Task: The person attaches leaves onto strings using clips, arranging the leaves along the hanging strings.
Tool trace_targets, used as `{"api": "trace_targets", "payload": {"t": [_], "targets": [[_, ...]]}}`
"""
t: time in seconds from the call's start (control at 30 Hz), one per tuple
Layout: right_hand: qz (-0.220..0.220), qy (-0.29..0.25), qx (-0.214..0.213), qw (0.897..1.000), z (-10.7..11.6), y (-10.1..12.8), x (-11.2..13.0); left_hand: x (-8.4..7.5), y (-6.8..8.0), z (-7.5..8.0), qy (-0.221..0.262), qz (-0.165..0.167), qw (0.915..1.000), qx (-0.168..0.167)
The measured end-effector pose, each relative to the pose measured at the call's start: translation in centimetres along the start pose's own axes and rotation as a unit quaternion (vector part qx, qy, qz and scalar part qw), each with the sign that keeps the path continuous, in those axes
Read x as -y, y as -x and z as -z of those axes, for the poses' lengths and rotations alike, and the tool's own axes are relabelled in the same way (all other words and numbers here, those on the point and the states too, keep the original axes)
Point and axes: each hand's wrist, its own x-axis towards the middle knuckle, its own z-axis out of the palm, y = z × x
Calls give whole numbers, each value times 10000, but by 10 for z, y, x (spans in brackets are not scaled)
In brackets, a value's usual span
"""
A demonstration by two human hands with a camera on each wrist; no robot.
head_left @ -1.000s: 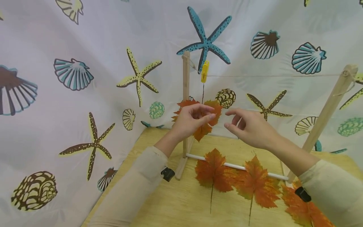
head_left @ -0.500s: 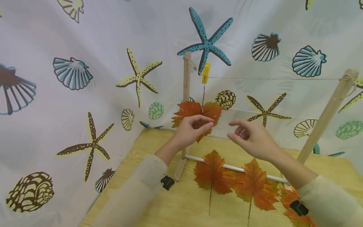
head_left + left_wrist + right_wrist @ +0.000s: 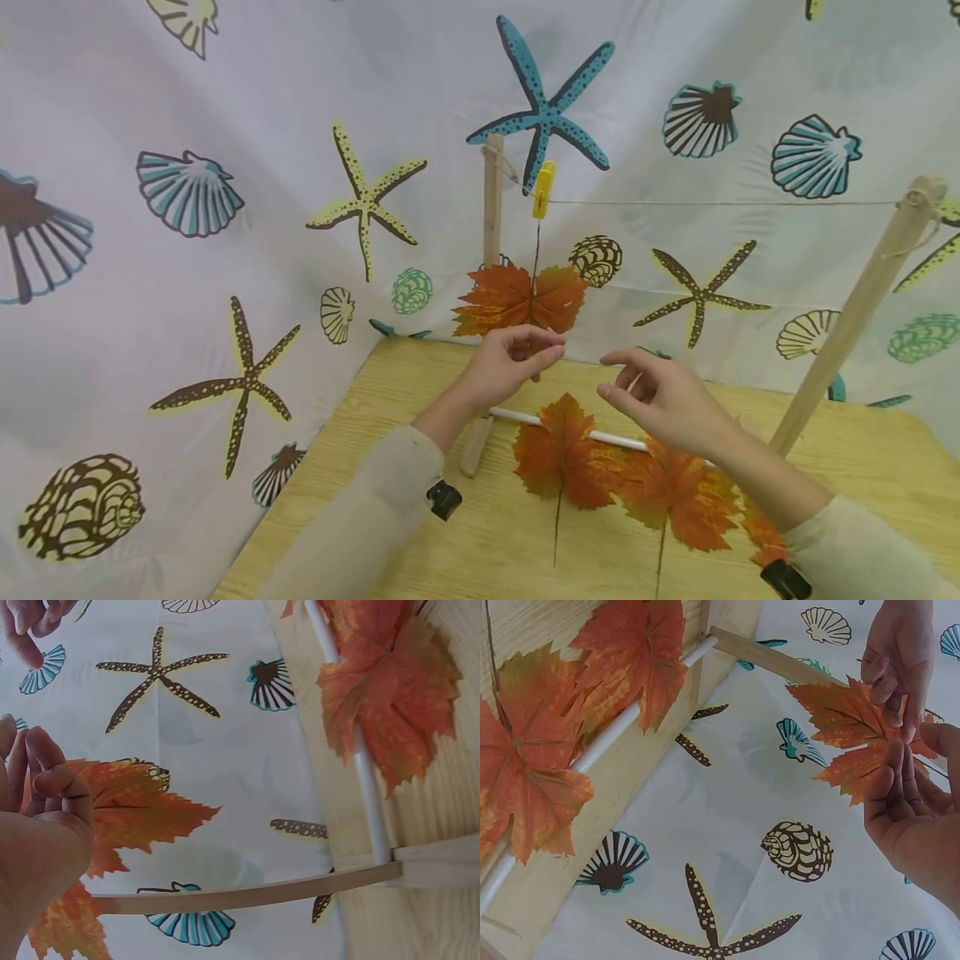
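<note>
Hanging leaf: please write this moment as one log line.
leaf: hangs from peg | left hand: below leaf, empty | right hand: open

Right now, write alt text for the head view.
Two hands, left and right, hover with loosely curled fingers just below an orange leaf hanging by its stem from a yellow peg on a string between wooden posts. More leaves lie on the table beneath.

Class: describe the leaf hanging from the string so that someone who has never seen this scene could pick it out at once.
Find the wooden frame on the table, with a string stretched between its posts. A yellow clothespin grips that string near the left post, and the hanging leaf dangles from it by its stem. Unlike the orange leaves lying flat on the table, it hangs in the air.
</note>
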Motion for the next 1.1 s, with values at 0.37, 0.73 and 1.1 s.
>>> {"api": "trace_targets", "payload": {"t": [0.37,0.73,1.1], "targets": [[-210,95,149,9996,-9,10,-5,24,13,-13,262,434,9986,124],[-367,-124,389,9985,-16,23,-13,45,24,-21,159,644,9967,465],[-475,-225,512,9973,-22,33,-17,54,31,-33,45,654,9955,689]]}}
